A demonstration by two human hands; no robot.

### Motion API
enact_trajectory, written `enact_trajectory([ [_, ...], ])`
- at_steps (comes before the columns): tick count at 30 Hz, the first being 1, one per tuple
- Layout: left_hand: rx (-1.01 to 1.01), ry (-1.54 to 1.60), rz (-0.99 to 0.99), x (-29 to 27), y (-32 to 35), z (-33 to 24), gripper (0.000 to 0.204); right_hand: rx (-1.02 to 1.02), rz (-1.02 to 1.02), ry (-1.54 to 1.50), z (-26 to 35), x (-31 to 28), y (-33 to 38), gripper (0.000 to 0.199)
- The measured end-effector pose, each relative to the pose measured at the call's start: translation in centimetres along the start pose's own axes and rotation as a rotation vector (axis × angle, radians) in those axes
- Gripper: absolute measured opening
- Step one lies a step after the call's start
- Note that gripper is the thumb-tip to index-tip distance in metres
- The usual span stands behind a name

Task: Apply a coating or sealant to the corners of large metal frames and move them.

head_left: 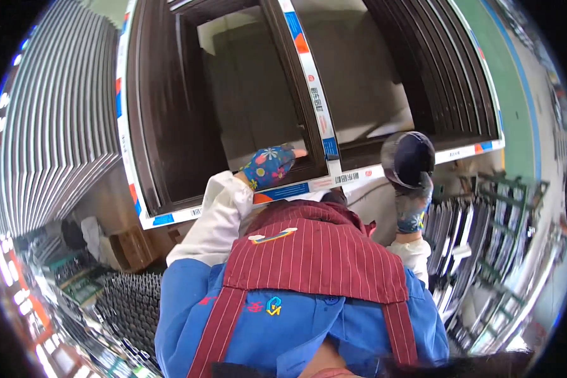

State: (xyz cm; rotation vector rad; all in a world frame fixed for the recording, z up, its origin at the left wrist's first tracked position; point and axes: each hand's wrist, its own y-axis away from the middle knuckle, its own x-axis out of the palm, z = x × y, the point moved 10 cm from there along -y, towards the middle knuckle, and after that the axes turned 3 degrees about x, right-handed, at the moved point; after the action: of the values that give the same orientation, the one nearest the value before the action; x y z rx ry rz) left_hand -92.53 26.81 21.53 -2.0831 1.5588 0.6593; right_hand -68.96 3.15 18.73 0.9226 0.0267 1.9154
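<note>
My left hand (269, 167), in a floral glove with a bare fingertip, lies over the near rail of a dark brown window frame (227, 194). Its thumb points right, and the other fingers curl down over the rail's inner side, partly hidden. My right hand (416, 205), gloved too, is raised at the frame's near right and closed around a mallet (412, 159). The mallet's dark round head faces up, blurred, and its handle is hidden. White, blue and orange protective tape covers the frame's outer edges and middle bar (315, 94).
More dark frames (450, 69) are stacked beneath this one. Pale long profiles (57, 107) stand in a row at the left. Racks of metal parts (504, 220) are at the right, and a cardboard box (134, 247) sits low at the left. Green floor (516, 113) shows far right.
</note>
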Motion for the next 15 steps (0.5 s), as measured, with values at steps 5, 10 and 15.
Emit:
enact_trajectory([
  [5,0.17,-0.088,0.369,3.3,0.0,-0.2,0.064,-0.098,-0.173,-0.02,1.9,-4.2,6.5,0.051],
  [10,0.173,-0.143,0.409,3.8,-0.5,0.4,0.065,-0.188,-0.35,-0.012,2.8,-6.1,11.7,0.054],
  [15,0.123,-0.257,0.45,4.8,-1.2,0.9,0.066,-0.187,-0.35,-0.006,3.5,-4.6,12.7,0.051],
])
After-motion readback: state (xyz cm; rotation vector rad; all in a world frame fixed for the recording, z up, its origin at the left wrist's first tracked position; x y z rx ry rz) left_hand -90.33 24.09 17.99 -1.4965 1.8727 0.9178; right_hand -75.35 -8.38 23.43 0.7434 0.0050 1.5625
